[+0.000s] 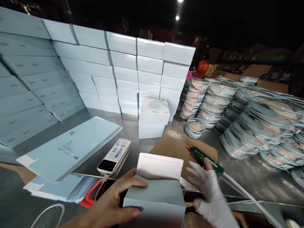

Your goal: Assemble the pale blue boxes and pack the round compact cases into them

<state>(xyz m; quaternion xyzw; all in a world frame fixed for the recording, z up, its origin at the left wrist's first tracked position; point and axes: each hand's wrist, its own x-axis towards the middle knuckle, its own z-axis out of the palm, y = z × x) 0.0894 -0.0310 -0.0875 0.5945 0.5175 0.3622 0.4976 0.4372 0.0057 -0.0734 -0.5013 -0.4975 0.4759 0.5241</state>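
Observation:
My bare left hand (pixel 118 199) grips the left side of a pale blue cardboard box (pixel 159 193), thumb on the near face and fingers over the top. The box's white end flap (pixel 159 165) stands up at the far side. My right hand (pixel 209 190), in a white glove with bare fingertips, is spread beside the box, slightly blurred. It is nearest to a green glue gun (pixel 204 158), whose orange tip points away to the left. A clear glue stick (pixel 249 193) trails from the gun's back end. Whether a finger touches the gun, I cannot tell.
Stacked white boxes (pixel 123 58) wall off the back and left. Flat box blanks (pixel 78 147) and a white power bank (pixel 115 156) with a cable lie left. One finished box (pixel 153 118) stands ahead. Glass containers (pixel 256 126) are piled right; cardboard (pixel 175 148) lies under the glue gun.

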